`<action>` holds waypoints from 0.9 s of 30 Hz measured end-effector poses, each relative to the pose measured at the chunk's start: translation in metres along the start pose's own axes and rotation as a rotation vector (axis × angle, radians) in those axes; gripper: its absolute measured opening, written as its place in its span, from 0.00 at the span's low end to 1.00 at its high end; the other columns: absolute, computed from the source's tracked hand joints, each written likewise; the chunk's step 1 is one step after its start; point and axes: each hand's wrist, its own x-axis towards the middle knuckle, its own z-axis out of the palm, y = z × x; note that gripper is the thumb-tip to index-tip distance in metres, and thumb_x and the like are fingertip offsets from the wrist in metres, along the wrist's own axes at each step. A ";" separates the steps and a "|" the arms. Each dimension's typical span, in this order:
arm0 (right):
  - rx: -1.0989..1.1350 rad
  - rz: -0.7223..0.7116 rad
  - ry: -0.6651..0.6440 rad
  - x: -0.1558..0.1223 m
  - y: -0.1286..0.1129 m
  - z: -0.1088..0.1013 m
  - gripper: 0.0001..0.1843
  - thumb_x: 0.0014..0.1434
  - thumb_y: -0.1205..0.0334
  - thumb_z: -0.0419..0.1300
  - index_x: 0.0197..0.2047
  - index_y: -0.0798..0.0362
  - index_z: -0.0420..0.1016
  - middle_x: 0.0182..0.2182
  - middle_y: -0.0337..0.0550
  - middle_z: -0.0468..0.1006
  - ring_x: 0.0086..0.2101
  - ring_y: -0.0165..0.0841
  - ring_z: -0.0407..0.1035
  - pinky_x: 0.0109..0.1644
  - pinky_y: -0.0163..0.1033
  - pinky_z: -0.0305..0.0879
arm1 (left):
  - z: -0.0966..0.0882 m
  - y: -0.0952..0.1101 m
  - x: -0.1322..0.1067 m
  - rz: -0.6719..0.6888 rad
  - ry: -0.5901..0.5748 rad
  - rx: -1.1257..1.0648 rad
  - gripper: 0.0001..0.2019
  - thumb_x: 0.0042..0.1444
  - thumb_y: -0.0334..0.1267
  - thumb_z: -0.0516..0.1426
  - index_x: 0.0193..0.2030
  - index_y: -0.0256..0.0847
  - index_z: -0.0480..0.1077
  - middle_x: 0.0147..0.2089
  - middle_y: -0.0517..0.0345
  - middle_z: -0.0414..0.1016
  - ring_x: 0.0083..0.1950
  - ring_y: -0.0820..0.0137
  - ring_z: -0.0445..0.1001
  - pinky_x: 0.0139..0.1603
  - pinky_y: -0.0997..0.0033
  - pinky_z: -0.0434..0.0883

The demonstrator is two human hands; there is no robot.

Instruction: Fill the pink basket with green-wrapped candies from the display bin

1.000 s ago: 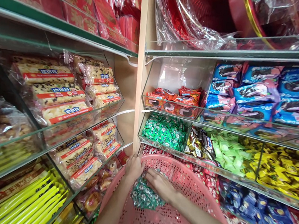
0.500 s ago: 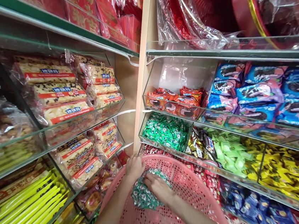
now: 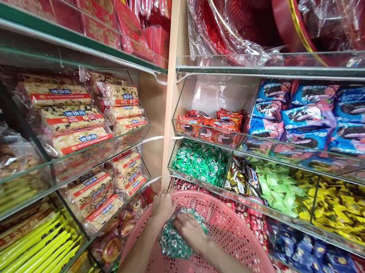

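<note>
1. Still, the person's left hand [image 3: 163, 207] sits at the far-left rim of the pink basket [image 3: 234, 268], fingers curled over it, as a second ago.
2. The green-wrapped candies [image 3: 174, 245] lie heaped inside the basket, toward its far-left wall.
3. The right hand [image 3: 189, 229] rests on that heap with fingers bent; whether it pinches any cannot be told. Slightly more candy shows beyond its knuckles than a second earlier.
4. Past the basket's far rim, the shelf bin of green sweets [image 3: 199, 162] looks unchanged.
</note>
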 end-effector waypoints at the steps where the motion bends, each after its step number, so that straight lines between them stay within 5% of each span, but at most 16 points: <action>1: -0.009 -0.002 0.011 0.000 -0.001 -0.001 0.11 0.63 0.70 0.50 0.32 0.53 0.69 0.33 0.40 0.73 0.34 0.33 0.67 0.38 0.38 0.57 | -0.001 0.000 0.000 -0.001 -0.003 0.001 0.22 0.59 0.43 0.48 0.59 0.41 0.63 0.49 0.48 0.73 0.51 0.62 0.70 0.49 0.67 0.65; 5: -0.005 -0.007 0.083 0.000 -0.003 -0.019 0.10 0.63 0.67 0.50 0.31 0.52 0.69 0.32 0.39 0.72 0.33 0.31 0.66 0.39 0.37 0.57 | -0.002 0.000 -0.001 -0.010 -0.025 0.007 0.22 0.59 0.43 0.49 0.60 0.43 0.62 0.51 0.49 0.73 0.53 0.62 0.69 0.50 0.67 0.64; 10: 0.032 0.045 0.242 0.013 0.017 -0.079 0.16 0.67 0.61 0.43 0.34 0.52 0.70 0.31 0.43 0.71 0.34 0.32 0.65 0.41 0.38 0.58 | 0.000 -0.002 -0.001 0.002 -0.029 0.003 0.22 0.59 0.42 0.48 0.60 0.42 0.62 0.52 0.48 0.72 0.52 0.62 0.69 0.49 0.66 0.65; 13: 0.037 0.218 0.264 0.028 0.044 -0.122 0.18 0.67 0.60 0.41 0.35 0.53 0.70 0.34 0.46 0.72 0.38 0.33 0.66 0.43 0.37 0.58 | 0.002 -0.002 0.000 -0.008 -0.022 0.000 0.22 0.58 0.41 0.49 0.59 0.41 0.63 0.51 0.47 0.73 0.52 0.61 0.70 0.49 0.66 0.65; 16: 0.001 0.536 0.177 0.044 0.073 -0.150 0.15 0.65 0.58 0.46 0.37 0.54 0.71 0.36 0.49 0.73 0.39 0.35 0.68 0.40 0.37 0.60 | 0.003 -0.002 0.000 -0.013 -0.018 -0.002 0.22 0.58 0.42 0.49 0.59 0.41 0.63 0.50 0.48 0.73 0.52 0.62 0.70 0.49 0.66 0.65; 20: -0.038 0.748 -0.027 0.058 0.098 -0.160 0.12 0.61 0.60 0.51 0.40 0.57 0.73 0.40 0.55 0.75 0.39 0.40 0.72 0.36 0.38 0.62 | 0.003 -0.004 0.000 -0.011 -0.012 -0.009 0.23 0.58 0.42 0.49 0.60 0.42 0.62 0.50 0.48 0.73 0.51 0.62 0.70 0.48 0.66 0.66; 27: -0.013 0.822 -0.105 0.067 0.101 -0.154 0.15 0.58 0.58 0.55 0.41 0.60 0.75 0.41 0.60 0.77 0.41 0.44 0.73 0.38 0.41 0.65 | 0.005 -0.004 0.000 -0.015 -0.008 -0.009 0.23 0.58 0.41 0.49 0.60 0.43 0.62 0.51 0.48 0.72 0.52 0.62 0.69 0.49 0.67 0.65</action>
